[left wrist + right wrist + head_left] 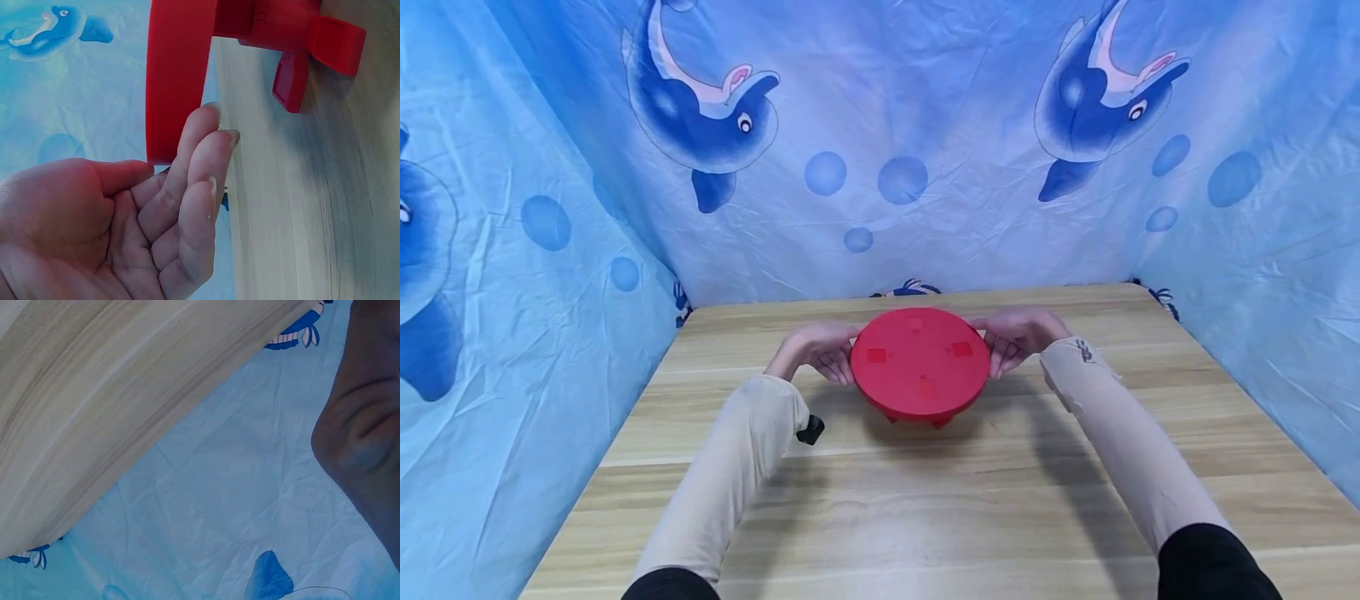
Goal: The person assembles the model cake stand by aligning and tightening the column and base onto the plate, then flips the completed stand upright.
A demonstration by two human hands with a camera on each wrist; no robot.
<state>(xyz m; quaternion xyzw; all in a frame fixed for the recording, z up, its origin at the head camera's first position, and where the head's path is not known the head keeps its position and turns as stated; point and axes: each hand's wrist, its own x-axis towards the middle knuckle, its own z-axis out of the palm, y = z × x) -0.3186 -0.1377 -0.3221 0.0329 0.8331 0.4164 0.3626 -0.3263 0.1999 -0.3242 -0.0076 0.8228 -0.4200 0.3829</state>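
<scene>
A small red round table (920, 387) with a flat disc top is held between both hands, its top tilted toward the head camera. Squarish patches mark the disc, and short splayed feet (337, 45) show beneath it. My left hand (827, 350) grips the left edge; in the left wrist view its thumb presses the rim (178, 81) while the fingers (203, 156) lie against the underside. On the opposite edge, my right hand (1018, 337) pinches the rim with bent fingers. The right wrist view catches only part of that hand (369, 425), darkly, with the table out of frame.
The wood-grain tabletop (925, 517) lies below, with shadows of the disc and arms on it. Blue dolphin-print cloth (820, 100) hangs behind and along both sides. A small black piece (810, 429) sits by the left wrist.
</scene>
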